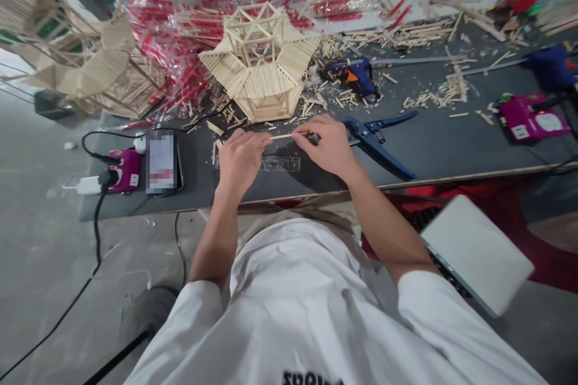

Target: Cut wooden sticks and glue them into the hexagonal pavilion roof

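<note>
A thin wooden stick (pixel 283 136) spans the gap between my two hands, held level above the table near its front edge. My left hand (pixel 241 159) pinches one end of it, and the fingers of my right hand (pixel 326 141) close on the other. Below the stick lies a clear plastic ruler (pixel 282 163), partly covered by my left hand. Just beyond my hands stands a small pavilion-like model (pixel 266 72) made of sticks. To the right of my right hand, a blue pipe cutter (pixel 379 144) rests on the table.
Glue guns (pixel 359 75) and stick offcuts (pixel 424 99) lie across the grey table (pixel 451 144). A phone (pixel 161 162) sits beside a purple power adapter (pixel 124 169) at left; another adapter (pixel 533 118) is at right. Behind are red plastic wrappers (pixel 180 42); a larger stick model (pixel 103 66) stands left.
</note>
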`<state>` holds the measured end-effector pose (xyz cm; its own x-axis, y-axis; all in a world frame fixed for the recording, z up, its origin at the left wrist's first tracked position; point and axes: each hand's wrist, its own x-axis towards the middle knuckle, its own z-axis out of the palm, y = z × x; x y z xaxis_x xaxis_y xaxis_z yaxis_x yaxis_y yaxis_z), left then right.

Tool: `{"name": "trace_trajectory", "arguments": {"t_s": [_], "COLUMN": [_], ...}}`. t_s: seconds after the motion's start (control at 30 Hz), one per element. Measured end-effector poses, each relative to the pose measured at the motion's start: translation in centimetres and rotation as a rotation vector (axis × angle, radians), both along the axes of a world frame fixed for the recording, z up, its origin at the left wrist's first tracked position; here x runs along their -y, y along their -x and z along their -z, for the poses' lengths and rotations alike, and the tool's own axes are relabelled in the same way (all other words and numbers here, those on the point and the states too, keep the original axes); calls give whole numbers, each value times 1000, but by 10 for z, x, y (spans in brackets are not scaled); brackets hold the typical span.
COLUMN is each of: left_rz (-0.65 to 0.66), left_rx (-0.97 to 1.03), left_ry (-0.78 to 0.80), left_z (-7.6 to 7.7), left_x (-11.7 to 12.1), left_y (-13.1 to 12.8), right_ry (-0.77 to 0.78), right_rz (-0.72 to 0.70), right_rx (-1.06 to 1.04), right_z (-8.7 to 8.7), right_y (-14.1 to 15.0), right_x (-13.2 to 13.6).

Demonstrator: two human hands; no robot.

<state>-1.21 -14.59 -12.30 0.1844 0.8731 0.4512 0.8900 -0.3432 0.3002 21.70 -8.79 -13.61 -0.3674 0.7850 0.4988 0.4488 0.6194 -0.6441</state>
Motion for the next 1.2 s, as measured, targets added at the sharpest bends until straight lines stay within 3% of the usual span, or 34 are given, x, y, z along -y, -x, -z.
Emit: {"name": "trace_trajectory", "arguments": {"t_s": [0.43, 1.2], "left_rz": [13, -2], "left_rx": [-20, -4], "left_ry": [-21, 11], "left_z": [3, -1], "left_x": [5, 10], "left_y": [-7, -6], "right_ry": [-7, 51], "right_rz": [87, 53], "right_rx": [-53, -107], "right_z": [2, -2], "right_y": [6, 5], "right_x": [5, 10]}}
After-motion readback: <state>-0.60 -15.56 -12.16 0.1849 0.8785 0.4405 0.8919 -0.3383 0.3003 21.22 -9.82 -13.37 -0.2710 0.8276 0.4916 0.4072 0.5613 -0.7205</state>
